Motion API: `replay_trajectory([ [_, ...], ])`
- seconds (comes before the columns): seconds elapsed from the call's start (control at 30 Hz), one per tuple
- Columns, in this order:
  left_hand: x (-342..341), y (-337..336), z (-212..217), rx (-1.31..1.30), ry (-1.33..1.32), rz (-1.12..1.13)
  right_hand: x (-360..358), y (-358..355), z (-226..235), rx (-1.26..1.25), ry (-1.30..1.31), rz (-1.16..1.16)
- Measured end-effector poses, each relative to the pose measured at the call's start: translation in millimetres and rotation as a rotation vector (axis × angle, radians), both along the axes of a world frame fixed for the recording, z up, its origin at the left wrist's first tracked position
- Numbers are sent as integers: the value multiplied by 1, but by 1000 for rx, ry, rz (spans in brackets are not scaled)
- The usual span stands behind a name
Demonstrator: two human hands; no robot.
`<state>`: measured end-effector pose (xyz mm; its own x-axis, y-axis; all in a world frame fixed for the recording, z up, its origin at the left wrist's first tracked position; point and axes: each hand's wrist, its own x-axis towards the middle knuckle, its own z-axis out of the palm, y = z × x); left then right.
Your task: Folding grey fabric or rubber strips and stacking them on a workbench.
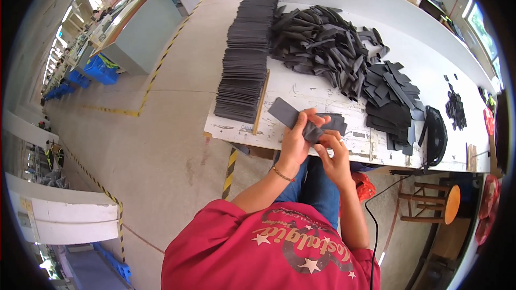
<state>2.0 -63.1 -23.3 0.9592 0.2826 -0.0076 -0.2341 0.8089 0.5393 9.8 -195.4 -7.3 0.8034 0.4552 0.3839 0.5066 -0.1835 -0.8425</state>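
My left hand (297, 138) grips a dark grey strip of material (287, 114) near the front edge of the white worktable (322, 94); the strip sticks out up and to the left. My right hand (334, 157) pinches the strip's lower folded end from the right. Both hands meet just above my lap. A long stack of flat dark pieces (247, 48) lies along the table's left side. A loose heap of curled dark strips (322, 40) fills the middle. Another pile of flat cut pieces (392, 99) sits to the right of my hands.
A wooden stick (262, 102) lies beside the stack. A black rounded object (435, 135) rests at the table's right front, a small dark scrap pile (456, 108) beyond it. A wooden stool (432, 202) stands right; a black cable (373, 225) hangs down. Blue crates (100, 70) sit under far tables.
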Motion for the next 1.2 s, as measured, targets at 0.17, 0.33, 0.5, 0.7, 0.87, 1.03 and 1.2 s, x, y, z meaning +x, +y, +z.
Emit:
replay_trajectory([
  [0.17, 9, 15, 3, 47, -54, 114, -2, 24, -20, 336, 189, -252],
  [0.33, 12, 28, 12, 53, -187, 56, 2, 7, 7, 560, 616, -228],
  [0.5, -4, 31, 20, 133, -21, 78, 3, 16, 0, 260, 106, -281],
  [0.7, -9, 49, 2, 55, 77, 192, 6, -2, 2, 223, -103, -246],
  [0.87, -19, 48, -18, 55, 86, 137, -1, -12, -28, 413, 330, -121],
  [1.03, -40, 36, -34, 190, 273, 53, -11, -32, -53, 432, 636, -196],
  [1.2, -19, 37, -36, 990, 350, 382, 20, -28, -35, 90, 377, -413],
])
